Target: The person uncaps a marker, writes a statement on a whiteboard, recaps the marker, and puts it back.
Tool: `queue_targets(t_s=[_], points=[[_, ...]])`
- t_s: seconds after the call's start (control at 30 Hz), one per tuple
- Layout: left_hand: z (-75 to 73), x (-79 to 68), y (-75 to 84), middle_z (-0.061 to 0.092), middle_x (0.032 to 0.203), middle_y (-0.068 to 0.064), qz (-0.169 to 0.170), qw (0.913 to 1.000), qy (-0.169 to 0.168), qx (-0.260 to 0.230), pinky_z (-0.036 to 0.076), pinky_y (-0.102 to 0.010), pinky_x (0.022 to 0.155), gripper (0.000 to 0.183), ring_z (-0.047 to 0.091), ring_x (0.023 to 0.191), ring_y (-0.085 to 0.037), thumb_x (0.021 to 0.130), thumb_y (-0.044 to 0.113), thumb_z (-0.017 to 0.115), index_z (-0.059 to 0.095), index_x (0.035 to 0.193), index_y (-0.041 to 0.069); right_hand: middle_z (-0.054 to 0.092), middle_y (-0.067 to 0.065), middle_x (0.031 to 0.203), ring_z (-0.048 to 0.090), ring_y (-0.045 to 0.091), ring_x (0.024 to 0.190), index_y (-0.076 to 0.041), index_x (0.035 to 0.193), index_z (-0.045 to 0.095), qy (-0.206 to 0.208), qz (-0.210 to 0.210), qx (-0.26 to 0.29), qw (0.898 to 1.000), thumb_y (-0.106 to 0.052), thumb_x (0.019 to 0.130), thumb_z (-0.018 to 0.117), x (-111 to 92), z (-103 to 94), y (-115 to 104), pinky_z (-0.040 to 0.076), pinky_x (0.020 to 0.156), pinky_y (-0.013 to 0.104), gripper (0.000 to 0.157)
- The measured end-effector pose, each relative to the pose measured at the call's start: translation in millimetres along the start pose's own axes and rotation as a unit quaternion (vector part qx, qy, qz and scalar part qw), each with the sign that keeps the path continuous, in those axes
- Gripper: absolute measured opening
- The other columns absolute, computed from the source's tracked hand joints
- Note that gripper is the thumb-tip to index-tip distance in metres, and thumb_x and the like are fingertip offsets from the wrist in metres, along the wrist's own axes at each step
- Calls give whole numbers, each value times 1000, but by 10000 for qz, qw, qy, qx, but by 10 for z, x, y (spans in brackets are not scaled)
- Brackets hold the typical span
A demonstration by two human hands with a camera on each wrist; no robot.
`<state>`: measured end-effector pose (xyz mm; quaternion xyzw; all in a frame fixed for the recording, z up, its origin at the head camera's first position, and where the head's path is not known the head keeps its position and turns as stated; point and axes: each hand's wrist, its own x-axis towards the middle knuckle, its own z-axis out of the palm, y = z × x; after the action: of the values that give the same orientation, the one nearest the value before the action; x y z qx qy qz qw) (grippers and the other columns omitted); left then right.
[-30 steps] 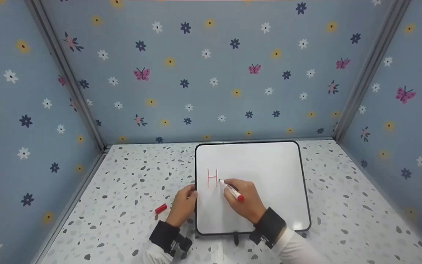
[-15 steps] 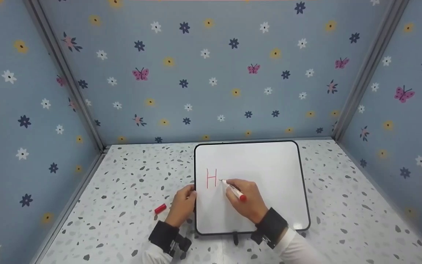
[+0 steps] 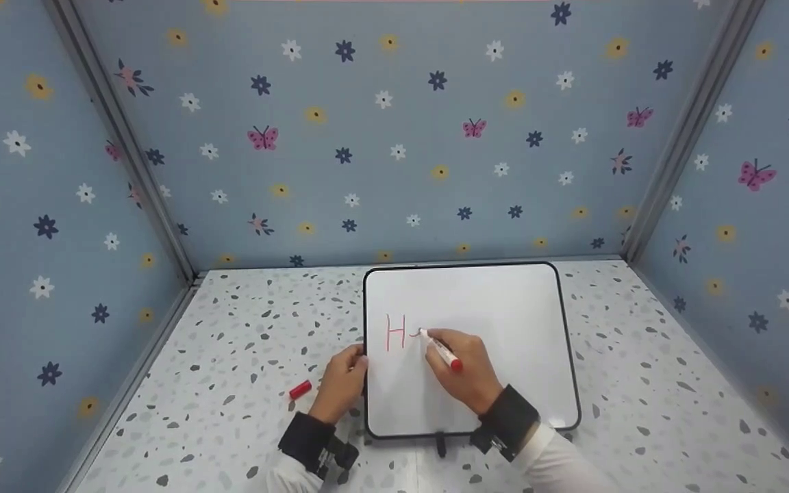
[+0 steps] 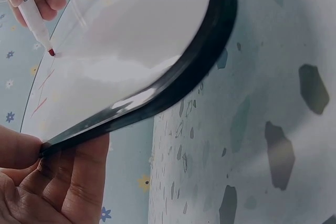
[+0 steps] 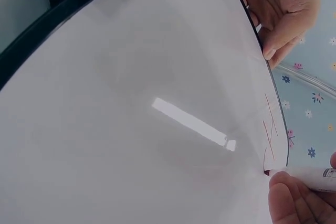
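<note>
A whiteboard (image 3: 504, 301) with a black rim lies on the speckled table. A red letter H (image 3: 396, 331) is drawn near its left side, and a short curved red stroke starts just to the right of it. My right hand (image 3: 466, 366) pinches a white marker (image 5: 310, 176) with a red end, its red tip touching the board at that stroke. At the board's left edge, my left hand (image 3: 343, 380) grips the rim, thumb on top and fingers beneath, as the left wrist view (image 4: 58, 177) shows.
A red marker cap (image 3: 301, 389) lies on the table (image 3: 230, 342) left of the left hand. A black object (image 3: 441, 445) sticks out under the board's near edge. Flowered walls (image 3: 394, 137) close off the back and both sides.
The marker tip has moved slightly right and up, leaving a short curved red stroke beside the H. My left hand has stayed on the board's edge.
</note>
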<state>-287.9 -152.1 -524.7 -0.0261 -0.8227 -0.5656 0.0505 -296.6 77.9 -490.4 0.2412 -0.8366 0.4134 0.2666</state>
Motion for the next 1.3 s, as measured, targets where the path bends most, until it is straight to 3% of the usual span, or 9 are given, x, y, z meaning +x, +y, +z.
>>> queue_targets(t_s=[0.4,0.63,0.77,0.97,1.3], points=[[19,-1,18,75,118,-22,-87,9999,75,106,62,-43,86,37,72,105,-29,109,10,48,66,135,-9,82,21,100,76,25,78,9,108,80,-92,-140,124,9998,1,92,67,13,46,-24,66,71,40,22],[25,17,2,74,124,-23,-178,9997,34,153,63,-49,94,39,72,115,-34,110,11,48,64,139,-9,83,18,96,69,17,69,9,109,80,-291,-111,186,9993,1,92,68,-14,69,-30,59,64,29,23],[13,27,-15,75,121,-22,-121,9998,7,128,63,-47,90,39,72,110,-31,110,11,48,65,138,-10,82,18,92,67,15,67,9,107,80,-334,-182,228,9990,2,91,67,-36,75,-29,58,62,28,22],[-2,26,-17,74,120,-23,-119,9999,-16,61,64,-44,86,40,72,105,-30,110,11,47,64,138,-11,82,19,95,72,19,72,9,104,80,-330,-291,273,9987,4,88,67,-72,67,-24,64,69,36,21],[-6,23,-15,73,115,-21,-179,9998,-51,-38,62,-37,72,39,70,96,-25,110,10,47,64,138,-11,83,18,98,76,22,78,7,105,81,-393,-105,281,9988,3,90,67,-108,8,-5,66,73,38,21]])
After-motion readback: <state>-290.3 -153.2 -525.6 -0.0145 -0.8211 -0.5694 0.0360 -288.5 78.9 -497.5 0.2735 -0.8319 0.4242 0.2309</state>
